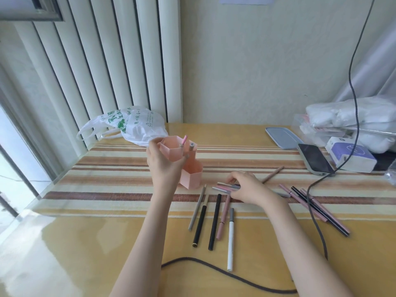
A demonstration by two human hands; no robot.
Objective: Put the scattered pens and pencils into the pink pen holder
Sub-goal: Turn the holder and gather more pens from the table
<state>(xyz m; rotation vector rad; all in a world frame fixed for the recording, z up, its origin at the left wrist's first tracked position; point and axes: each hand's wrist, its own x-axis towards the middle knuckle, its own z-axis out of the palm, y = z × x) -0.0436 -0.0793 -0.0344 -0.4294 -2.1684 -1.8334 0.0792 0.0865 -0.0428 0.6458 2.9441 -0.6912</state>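
Observation:
The pink pen holder, made of hexagonal tubes, stands mid-table with a pink pen and a grey pen upright in its back tubes. My left hand grips its tall left tube. My right hand lies flat over a small bunch of pink and silver pens just right of the holder, fingers closing on them. In front lie several loose pens: a grey pencil, two black pens, a pink pen and a white pen. A brown pencil and more pink and black pens lie to the right.
A white plastic bag sits behind the holder. At the right are a phone, a blue lid, a white-purple box and wrapped white bundles. A dark cable runs across the table's front and up the right side.

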